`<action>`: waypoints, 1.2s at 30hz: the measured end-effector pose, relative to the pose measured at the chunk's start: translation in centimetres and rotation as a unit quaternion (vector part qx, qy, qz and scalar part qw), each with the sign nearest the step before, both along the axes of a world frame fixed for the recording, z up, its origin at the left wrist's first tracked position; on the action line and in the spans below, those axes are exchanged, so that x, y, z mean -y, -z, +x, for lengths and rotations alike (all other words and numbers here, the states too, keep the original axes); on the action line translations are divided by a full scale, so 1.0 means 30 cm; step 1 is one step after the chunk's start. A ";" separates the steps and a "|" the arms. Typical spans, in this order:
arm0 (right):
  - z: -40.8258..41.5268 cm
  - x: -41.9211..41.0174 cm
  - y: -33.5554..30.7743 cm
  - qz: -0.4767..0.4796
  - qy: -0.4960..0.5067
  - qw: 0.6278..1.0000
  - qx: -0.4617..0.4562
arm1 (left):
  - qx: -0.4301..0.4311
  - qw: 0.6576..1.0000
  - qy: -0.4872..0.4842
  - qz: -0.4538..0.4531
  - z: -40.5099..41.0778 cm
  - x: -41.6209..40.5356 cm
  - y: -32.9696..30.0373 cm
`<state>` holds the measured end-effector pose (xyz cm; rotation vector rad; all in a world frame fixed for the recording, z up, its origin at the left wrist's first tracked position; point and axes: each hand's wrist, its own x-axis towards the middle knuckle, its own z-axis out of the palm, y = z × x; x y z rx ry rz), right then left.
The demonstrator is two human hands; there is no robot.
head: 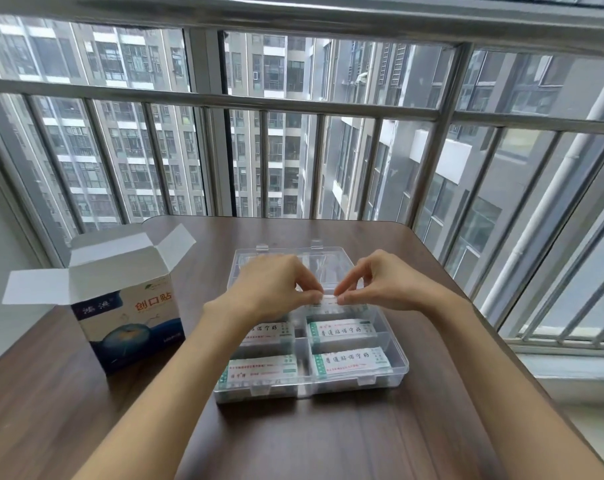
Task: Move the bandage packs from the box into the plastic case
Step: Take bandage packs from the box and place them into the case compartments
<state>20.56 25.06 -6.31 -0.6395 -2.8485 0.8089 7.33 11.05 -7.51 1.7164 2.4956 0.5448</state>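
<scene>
A: Where are the hands?

B: Both are over the clear case (396, 370) in the middle of the table (328, 441). The left hand (276, 285) and the right hand (380, 284) each pinch one end of a single pack (329, 300) between thumb and fingertips, the other fingers curled loosely above.

A: And where is that pack?

B: Over the right-hand compartment of the third row from the near edge, about at the rim. I can't tell whether it touches what lies beneath.

A: The other packs?

B: Four stacks (342, 330) fill the two near rows, two per row, labels up.

A: The box?

B: The box (127, 317) stands left of the case, apart from it, top flaps open. Its inside is hidden.
</scene>
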 end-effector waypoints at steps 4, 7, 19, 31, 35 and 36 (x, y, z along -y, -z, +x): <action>0.002 0.006 -0.035 0.008 0.060 0.998 0.021 | -0.012 1.000 0.007 -0.027 0.005 -0.006 -0.002; 0.014 -0.007 -0.054 0.026 0.140 0.989 0.046 | -0.003 1.000 0.005 -0.018 0.006 -0.008 0.002; -0.005 0.121 -0.057 0.205 0.214 0.945 0.141 | 0.057 0.998 0.006 -0.002 0.003 -0.004 0.009; -0.001 0.102 -0.057 0.158 0.209 0.954 0.142 | 0.062 0.998 0.011 -0.005 0.002 -0.009 0.009; -0.013 0.115 -0.044 0.173 0.199 0.952 0.155 | 0.065 0.998 0.013 -0.003 0.004 -0.006 0.009; -0.013 0.108 -0.040 0.164 0.201 0.954 0.153 | 0.067 0.998 0.014 -0.003 0.005 -0.005 0.008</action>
